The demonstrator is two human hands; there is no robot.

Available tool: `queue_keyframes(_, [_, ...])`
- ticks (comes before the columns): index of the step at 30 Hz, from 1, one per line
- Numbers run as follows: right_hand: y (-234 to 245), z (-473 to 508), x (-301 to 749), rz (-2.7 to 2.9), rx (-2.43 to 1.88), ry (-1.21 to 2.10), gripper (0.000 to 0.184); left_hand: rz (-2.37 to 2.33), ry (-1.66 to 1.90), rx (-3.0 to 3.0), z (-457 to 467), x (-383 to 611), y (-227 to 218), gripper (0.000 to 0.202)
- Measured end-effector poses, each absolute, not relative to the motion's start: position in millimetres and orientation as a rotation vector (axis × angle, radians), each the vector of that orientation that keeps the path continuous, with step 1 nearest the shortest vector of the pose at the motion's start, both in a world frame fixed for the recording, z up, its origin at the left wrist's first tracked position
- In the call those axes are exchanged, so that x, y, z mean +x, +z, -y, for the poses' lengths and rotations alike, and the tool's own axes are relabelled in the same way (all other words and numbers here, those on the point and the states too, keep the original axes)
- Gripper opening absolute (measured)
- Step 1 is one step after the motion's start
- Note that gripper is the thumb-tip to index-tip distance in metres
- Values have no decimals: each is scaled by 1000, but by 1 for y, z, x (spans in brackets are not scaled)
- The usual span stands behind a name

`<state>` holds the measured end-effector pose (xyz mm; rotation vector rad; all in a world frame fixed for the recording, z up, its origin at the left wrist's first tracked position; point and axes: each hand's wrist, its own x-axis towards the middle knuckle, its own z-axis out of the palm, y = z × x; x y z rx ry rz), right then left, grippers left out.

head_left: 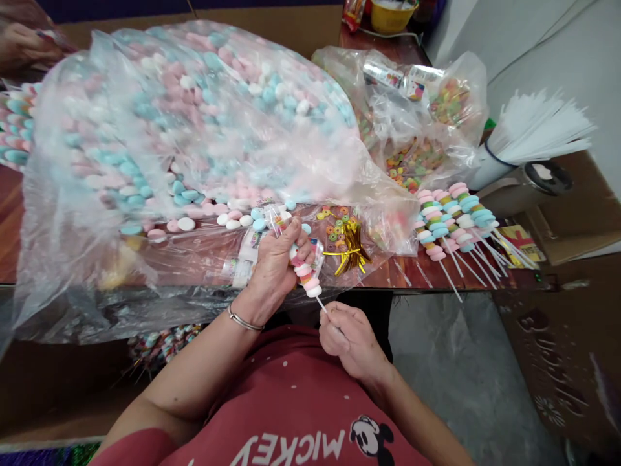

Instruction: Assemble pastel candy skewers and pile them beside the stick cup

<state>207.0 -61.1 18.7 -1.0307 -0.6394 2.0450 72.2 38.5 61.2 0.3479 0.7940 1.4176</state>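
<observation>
A candy skewer [306, 277] of pink, white and coloured sweets on a thin white stick is held between my two hands, over the table's front edge. My left hand [275, 265] is closed around its upper part, which a clear wrapper seems to cover. My right hand [350, 338] pinches the lower end of the stick. Just right of my left hand lie a bundle of gold twist ties [350, 247] and several small ring candies [334, 228]. Loose pink, white and blue candies [233, 217] lie behind my left hand.
A big clear bag of candies [194, 116] covers the left and middle of the table. Finished-looking candy skewers [449, 217] lie at the right, near a cup of white sticks [533, 126]. Bags of ring candies [417, 158] stand behind. Another person's hand [29, 48] is at the upper left.
</observation>
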Motion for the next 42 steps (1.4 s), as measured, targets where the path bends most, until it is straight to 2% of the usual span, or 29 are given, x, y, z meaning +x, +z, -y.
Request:
queue_keyframes(3, [19, 61, 209, 824, -1121, 1921, 21, -868, 1477, 369, -39, 75, 54, 39])
queue_keyframes(6, [17, 64, 215, 1474, -1328, 1221, 19, -970, 1579, 419, -39, 77, 47, 42])
queue_keyframes(9, [15, 67, 218, 1954, -1275, 420, 21, -1032, 1636, 422, -40, 76, 44, 44])
queue_keyframes(11, [14, 67, 218, 2060, -1232, 158, 23, -1058, 1625, 389, -41, 74, 45, 44])
queue_keyframes(15, [15, 65, 217, 2097, -1236, 39, 23, -1067, 1575, 354, -40, 72, 48, 45])
queue_keyframes(21, [16, 63, 219, 2091, -1202, -86, 13, -1053, 1531, 358, -38, 75, 52, 43])
queue_keyframes(29, [15, 62, 213, 2094, -1096, -81, 12, -1097, 1407, 417, -36, 77, 53, 42])
queue_keyframes(31, [14, 60, 210, 2059, -1128, 8, 13, -1103, 1394, 453, -34, 81, 53, 42])
queue_keyframes(34, [13, 56, 206, 1833, -1288, 500, 18, -1068, 1384, 516, -28, 91, 52, 41])
queue_keyframes(36, [14, 50, 203, 1491, -1372, 947, 20, -1022, 1370, 533, -20, 99, 51, 39])
queue_keyframes(38, [16, 44, 200, 1136, -1321, 1260, 23, -1003, 1335, 559, -13, 106, 49, 35])
queue_keyframes(42, [20, 34, 202, 864, -1129, 1420, 22, -943, 1292, 623, -15, 103, 53, 39])
